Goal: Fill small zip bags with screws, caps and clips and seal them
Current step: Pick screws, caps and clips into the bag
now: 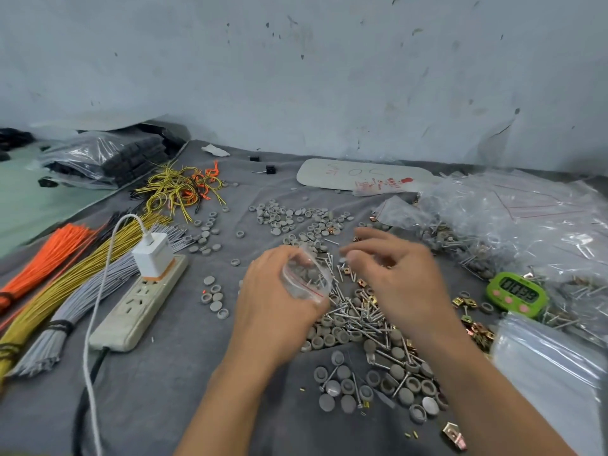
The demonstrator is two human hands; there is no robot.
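Observation:
My left hand (273,301) holds a small clear zip bag (306,278) with a red seal line; grey caps show inside it. My right hand (398,274) hovers just right of the bag, fingers curled and blurred, above a heap of silver screws (353,311), grey caps (332,335) and brass clips (368,297). Whether the right fingers pinch something small I cannot tell. More grey caps (296,220) lie scattered further back on the grey cloth (171,390).
A white power strip (138,307) with a charger and cable lies to the left, beside orange, yellow and grey wire bundles (49,291). A green timer (518,292) sits right. A pile of filled bags (526,225) and a stack of empty zip bags (552,366) are right.

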